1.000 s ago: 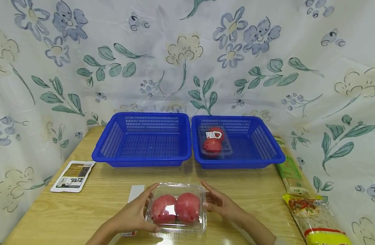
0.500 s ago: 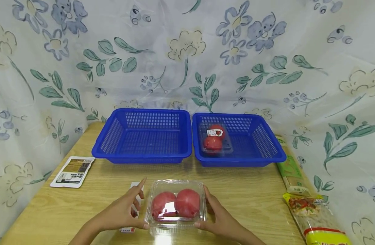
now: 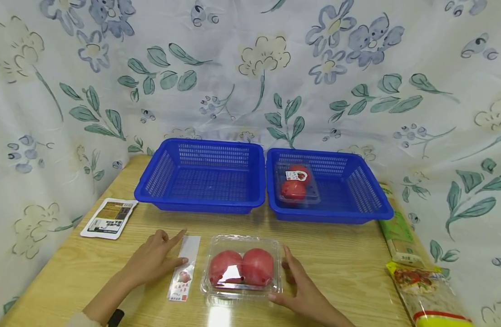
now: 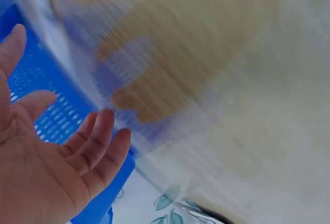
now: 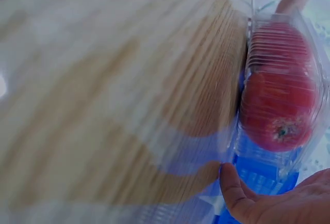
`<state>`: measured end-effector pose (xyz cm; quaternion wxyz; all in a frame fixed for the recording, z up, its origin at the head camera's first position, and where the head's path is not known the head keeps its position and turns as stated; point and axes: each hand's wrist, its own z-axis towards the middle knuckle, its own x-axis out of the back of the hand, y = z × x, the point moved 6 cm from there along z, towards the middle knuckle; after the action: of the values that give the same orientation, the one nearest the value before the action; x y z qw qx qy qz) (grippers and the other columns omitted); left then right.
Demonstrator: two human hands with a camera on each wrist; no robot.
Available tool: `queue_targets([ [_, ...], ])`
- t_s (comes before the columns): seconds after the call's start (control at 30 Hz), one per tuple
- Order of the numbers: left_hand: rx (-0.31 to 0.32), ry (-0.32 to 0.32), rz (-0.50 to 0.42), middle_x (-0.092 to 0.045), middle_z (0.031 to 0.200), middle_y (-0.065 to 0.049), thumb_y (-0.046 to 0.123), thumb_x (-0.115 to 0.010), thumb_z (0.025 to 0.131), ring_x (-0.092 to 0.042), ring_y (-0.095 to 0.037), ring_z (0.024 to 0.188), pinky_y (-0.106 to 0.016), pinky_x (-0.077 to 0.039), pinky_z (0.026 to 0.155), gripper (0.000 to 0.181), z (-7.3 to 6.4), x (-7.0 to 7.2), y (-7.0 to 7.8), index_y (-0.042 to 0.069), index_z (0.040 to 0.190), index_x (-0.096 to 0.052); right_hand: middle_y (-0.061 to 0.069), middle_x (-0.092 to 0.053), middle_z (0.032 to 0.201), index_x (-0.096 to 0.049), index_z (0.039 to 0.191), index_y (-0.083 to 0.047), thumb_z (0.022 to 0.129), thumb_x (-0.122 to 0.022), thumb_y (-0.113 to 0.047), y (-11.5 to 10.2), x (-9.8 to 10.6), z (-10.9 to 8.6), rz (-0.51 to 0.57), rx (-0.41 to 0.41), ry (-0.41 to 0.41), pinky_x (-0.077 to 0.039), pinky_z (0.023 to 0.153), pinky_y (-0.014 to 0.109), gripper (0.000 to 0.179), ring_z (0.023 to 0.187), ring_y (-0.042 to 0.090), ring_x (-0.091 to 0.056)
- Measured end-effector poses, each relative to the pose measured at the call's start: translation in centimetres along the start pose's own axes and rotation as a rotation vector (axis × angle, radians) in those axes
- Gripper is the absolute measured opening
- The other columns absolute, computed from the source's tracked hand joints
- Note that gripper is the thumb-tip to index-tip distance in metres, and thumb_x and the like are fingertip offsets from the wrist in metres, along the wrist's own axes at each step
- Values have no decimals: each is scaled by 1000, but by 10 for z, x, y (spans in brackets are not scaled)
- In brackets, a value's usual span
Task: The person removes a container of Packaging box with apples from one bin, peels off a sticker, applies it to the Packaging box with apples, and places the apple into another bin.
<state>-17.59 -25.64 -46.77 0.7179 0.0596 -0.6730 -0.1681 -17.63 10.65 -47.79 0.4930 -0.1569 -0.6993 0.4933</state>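
Observation:
A clear plastic clamshell box with two red tomatoes sits on the wooden table before me. Close to its right side is my right hand, thumb near the front corner and fingers along the side; I cannot tell whether it touches. My left hand reaches over a white paper label strip printed with a red fruit, left of the box. Its forefinger points to the strip's far end and its thumb lies over the strip. In the left wrist view, the left hand has loose, spread fingers around nothing.
Two blue plastic baskets stand at the back: the left basket and the right basket, which holds a labelled box of tomatoes. A flat white pouch lies at left. At right are a green package and a noodle bag.
My left hand has let go of the box and moved left to the label strip. My right hand has loosened at the box's right side. The box stays on the table.

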Motion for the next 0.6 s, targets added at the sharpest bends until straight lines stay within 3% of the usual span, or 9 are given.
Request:
queue_targets([
  [0.23,-88,39,179,-51,107,-15,59,-67,86,-46,-27,91,-41,-44,69,63,11,-7,-5,25,139,-60,30,-29,153,-4,160,-11,82,-82,-28,1,1,-4,-2,40,19,-47,102,36,111,136,46,-40],
  [0.43,-89,77,188,-49,107,-14,55,-66,88,-45,-26,91,-40,-42,68,55,9,-10,-4,28,135,-63,27,-26,156,-4,161,-13,82,-82,-29,2,3,-4,5,-19,21,-46,101,35,112,139,44,-38],
  [0.6,-102,91,142,-45,95,-3,42,-69,90,-41,-17,83,-32,-37,67,44,8,-14,3,28,132,-66,28,-25,157,-5,160,-11,82,-82,-28,1,3,-4,7,5,26,-47,100,33,112,137,45,-39],
])
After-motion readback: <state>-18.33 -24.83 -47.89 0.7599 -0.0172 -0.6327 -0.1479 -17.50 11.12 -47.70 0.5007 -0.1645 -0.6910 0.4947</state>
